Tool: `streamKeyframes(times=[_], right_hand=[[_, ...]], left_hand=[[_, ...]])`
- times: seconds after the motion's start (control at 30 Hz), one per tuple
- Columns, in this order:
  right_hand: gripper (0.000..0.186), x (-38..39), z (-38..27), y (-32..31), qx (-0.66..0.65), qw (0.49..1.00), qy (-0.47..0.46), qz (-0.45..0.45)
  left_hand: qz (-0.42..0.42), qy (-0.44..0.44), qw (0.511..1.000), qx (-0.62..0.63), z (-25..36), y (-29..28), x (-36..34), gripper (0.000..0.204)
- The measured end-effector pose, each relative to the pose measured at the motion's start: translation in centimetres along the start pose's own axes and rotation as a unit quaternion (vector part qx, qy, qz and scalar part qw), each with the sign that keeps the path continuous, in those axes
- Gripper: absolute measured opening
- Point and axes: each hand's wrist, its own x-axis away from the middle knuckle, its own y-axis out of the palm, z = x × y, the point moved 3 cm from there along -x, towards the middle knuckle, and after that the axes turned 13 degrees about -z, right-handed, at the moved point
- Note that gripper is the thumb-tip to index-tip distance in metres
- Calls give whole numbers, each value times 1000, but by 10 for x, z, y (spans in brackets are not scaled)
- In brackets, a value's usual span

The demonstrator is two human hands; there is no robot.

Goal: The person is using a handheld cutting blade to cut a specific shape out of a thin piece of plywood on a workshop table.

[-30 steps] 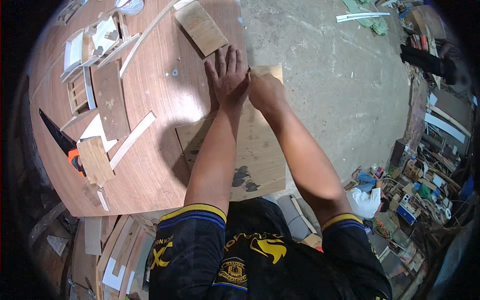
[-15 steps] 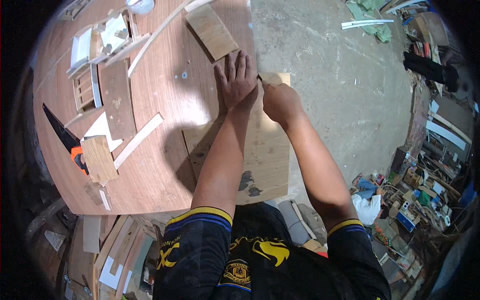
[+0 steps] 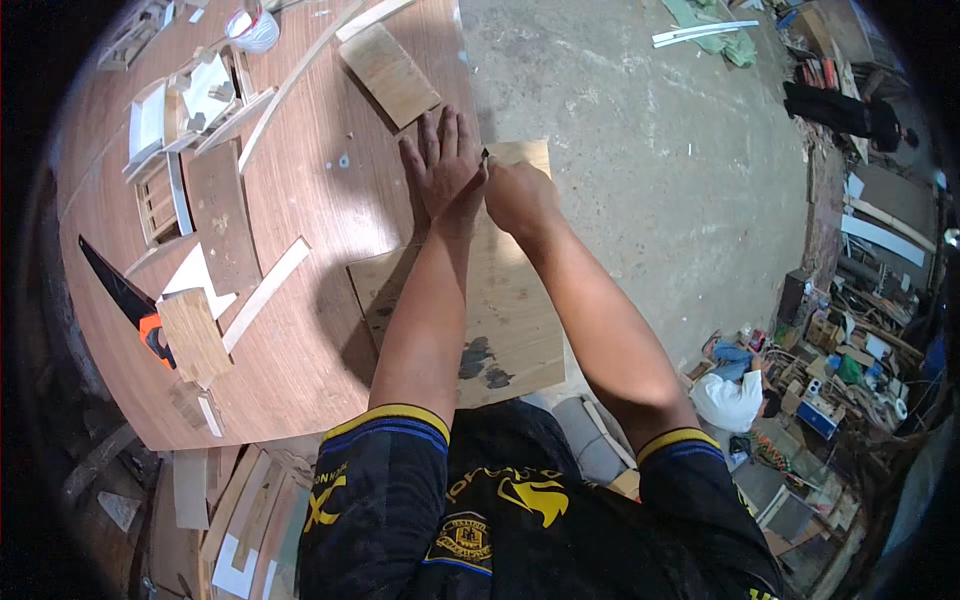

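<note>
My left hand (image 3: 450, 178) lies flat with fingers spread at the far left side of a plywood board (image 3: 510, 310), palm down. Close against it on the right, my right hand (image 3: 524, 200) is closed around a thin tool whose dark tip (image 3: 486, 154) pokes out between the two hands. The rest of that tool is hidden in the fist. Dark smudges mark the near end of the plywood, and my left forearm covers part of it. A smaller wooden block (image 3: 390, 75) rests just beyond my left fingertips.
On the brown wood-grain table (image 3: 310, 350) at left lie a handsaw (image 3: 118, 283), a small wood piece (image 3: 195, 335), a pale strip (image 3: 265, 295) and a wooden frame assembly (image 3: 165, 195). A white bucket (image 3: 252, 32) stands far left. Two people are at right, near scrap piles.
The whole view has shifted, so the table and board appear further left. Both hands keep nearly the same place on the board, with the right fist slightly turned.
</note>
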Motion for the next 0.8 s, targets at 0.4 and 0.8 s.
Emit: streamKeyframes(times=[0.4, 0.8], right_hand=[[23, -3, 1, 9, -47, 997, 15, 66], [22, 8, -3, 0, -68, 997, 3, 39]], left_hand=[[28, 127, 990, -55, -28, 40, -21, 39], [84, 101, 978, -163, -25, 48, -17, 43]])
